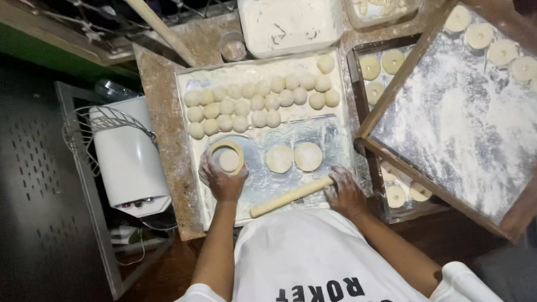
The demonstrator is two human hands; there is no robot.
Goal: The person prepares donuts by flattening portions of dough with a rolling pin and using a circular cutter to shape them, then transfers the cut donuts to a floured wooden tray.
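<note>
Left hand [223,181] grips a round ring cutter [227,156], fingers curled about its rim, pressed down over a small dough disc on the floured metal tray [333,137]. Right hand [344,193] rests palm-down with fingers closed on one end of the wooden rolling pin [291,196].

Head view, orientation: the pin lies flat on the tray's near edge. Its long axis runs from 8 o'clock to 2 o'clock, the free end pointing toward 8 o'clock, just below the left wrist.

Head view, count: two flattened dough rounds [294,157] lie side by side at 3 o'clock of the cutter, near the pin but apart from it. Roughly twenty-eight dough balls [258,102] sit in three curved rows at 12 o'clock of the cutter; exact count is uncertain.

Head view, surroundings: a flour tub [290,19] stands at 12 o'clock beyond the tray. A tilted, floured wooden board [458,126] at 3 o'clock carries five cut rings along its far edge and covers part of a second tray holding more rings. A white appliance [129,159] sits at 9 o'clock, below the table level.
</note>
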